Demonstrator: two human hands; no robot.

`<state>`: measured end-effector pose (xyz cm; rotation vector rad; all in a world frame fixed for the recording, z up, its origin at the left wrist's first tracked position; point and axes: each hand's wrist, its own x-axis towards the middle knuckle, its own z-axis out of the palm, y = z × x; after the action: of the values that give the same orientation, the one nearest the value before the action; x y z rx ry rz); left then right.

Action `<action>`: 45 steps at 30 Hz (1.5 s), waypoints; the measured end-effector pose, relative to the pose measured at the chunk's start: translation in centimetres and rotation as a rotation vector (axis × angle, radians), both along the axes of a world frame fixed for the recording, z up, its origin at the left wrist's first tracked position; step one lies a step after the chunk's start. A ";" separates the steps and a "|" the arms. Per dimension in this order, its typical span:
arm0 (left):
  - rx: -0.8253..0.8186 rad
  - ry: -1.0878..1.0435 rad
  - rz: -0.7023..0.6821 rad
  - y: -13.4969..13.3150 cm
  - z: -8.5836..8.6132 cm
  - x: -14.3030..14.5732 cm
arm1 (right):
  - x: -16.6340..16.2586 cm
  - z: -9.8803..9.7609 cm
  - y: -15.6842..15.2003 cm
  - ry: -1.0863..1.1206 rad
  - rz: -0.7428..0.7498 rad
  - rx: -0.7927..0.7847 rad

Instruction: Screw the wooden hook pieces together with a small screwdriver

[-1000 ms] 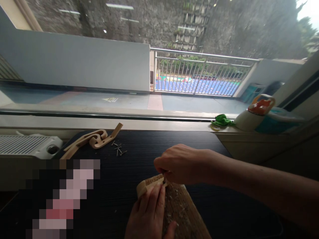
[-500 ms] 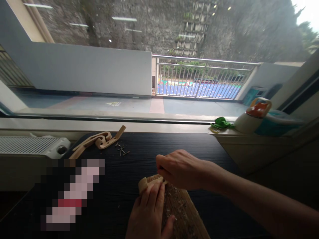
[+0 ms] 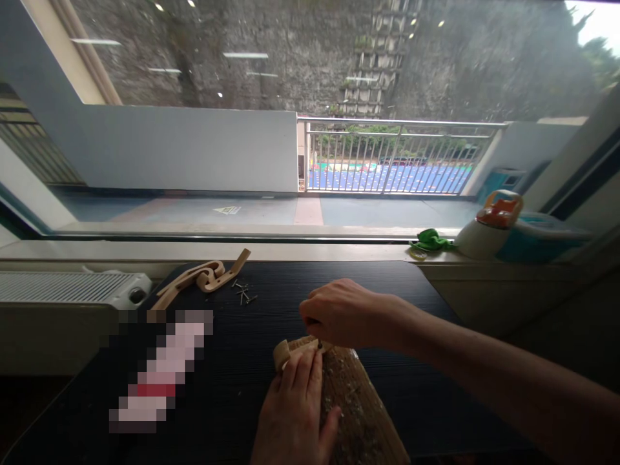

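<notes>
A pale curved wooden strip [image 3: 281,354] with a rolled end rests on the far end of a rough wooden board [image 3: 358,413]. My left hand [image 3: 293,403] lies on this strip, fingers stretched forward over it and thumb apart on the board. Above the strip's right part, my right hand [image 3: 334,316] is closed in a fist with the fingers turned down. Whatever it grips is hidden. A small dark spot [image 3: 320,345] shows on the wood beneath the fist; I cannot tell whether it is a hole or a screw.
Several loose screws or nails [image 3: 243,294] lie near more curled wooden strips [image 3: 208,278] on the dark table [image 3: 271,303]. A blurred-out pinkish patch covers the table's left. A white radiator [image 3: 72,287] stands left. The sill holds a green cloth [image 3: 431,240] and a white kettle-like jug [image 3: 482,236].
The view has shifted slightly. My right fist has turned a little over the strip, and the dark spot under it shows more clearly. My left hand stays on the strip.
</notes>
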<state>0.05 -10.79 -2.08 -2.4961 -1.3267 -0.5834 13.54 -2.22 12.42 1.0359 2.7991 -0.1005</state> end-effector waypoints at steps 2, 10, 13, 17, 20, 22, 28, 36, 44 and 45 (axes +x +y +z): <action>-0.007 -0.005 -0.008 0.1 0.0 0.0 | 0.0 -0.4 0.1 -0.008 0.009 -0.018; -0.042 -0.012 -0.017 0.5 -0.2 -0.2 | 0.7 -3.5 0.0 0.139 -0.314 0.102; -0.045 -0.013 -0.015 0.4 -0.3 -0.3 | 0.4 -3.5 -0.5 0.118 -0.406 0.130; -0.014 -0.014 -0.019 0.3 -0.2 -0.3 | 0.3 -2.1 -0.9 0.062 -0.305 0.126; 0.017 -0.003 -0.017 0.3 -0.1 -0.3 | 0.5 -0.7 -0.8 0.016 -0.192 0.112; 0.020 0.006 -0.018 0.4 -0.1 -0.3 | 0.7 0.0 -0.6 -0.029 -0.111 0.066; -0.007 -0.021 -0.027 0.6 -0.6 -0.5 | 0.9 -0.5 0.0 -0.006 -0.032 0.001; -0.053 -0.063 -0.078 1.6 -1.1 -1.1 | 2.2 -2.1 2.1 0.141 -0.276 0.011; -0.224 -0.134 0.006 9.7 1.1 -0.5 | -0.2 -1.0 8.0 0.076 -0.167 0.132; -0.235 -0.138 0.001 10.1 1.0 -0.5 | -0.1 -0.8 8.6 0.063 -0.134 0.081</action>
<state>-0.44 -0.68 -1.11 -2.6818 -1.5274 -0.6442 13.41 6.42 11.64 1.2605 2.8082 -0.0354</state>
